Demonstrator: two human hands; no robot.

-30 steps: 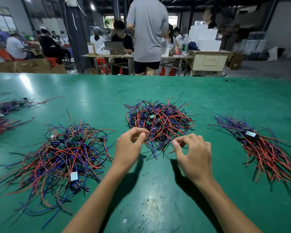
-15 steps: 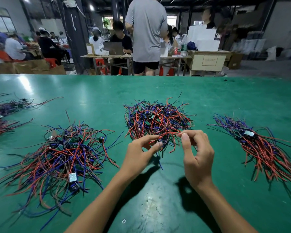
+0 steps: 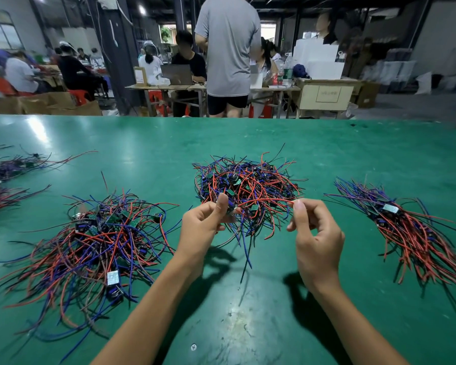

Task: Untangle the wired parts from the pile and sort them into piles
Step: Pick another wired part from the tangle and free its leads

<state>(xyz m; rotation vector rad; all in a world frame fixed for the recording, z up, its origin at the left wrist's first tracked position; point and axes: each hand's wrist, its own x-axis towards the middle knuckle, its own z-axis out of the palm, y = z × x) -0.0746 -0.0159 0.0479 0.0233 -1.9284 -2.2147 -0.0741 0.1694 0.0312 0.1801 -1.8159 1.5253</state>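
Observation:
A tangled pile (image 3: 248,185) of red, blue and black wired parts with small green boards lies in the middle of the green table (image 3: 148,154). My left hand (image 3: 203,227) pinches one wired part (image 3: 232,209) at the pile's near edge, lifted a little, with its blue and black wires hanging down. My right hand (image 3: 313,233) pinches the end of a red wire (image 3: 269,201) that stretches across to the left hand. A loose pile (image 3: 95,241) lies at the left and a combed, aligned pile (image 3: 411,227) at the right.
Two more wire bundles (image 3: 3,180) lie at the table's far left edge. Beyond the far edge a person in a grey shirt (image 3: 227,48) stands with their back turned, among seated workers, tables and cardboard boxes. A screw head (image 3: 193,346) sits in the table near me.
Both hands have drawn back from the middle pile and risen, pulling one wired part out. The red wire now stretches taut between them, and the hands are farther apart.

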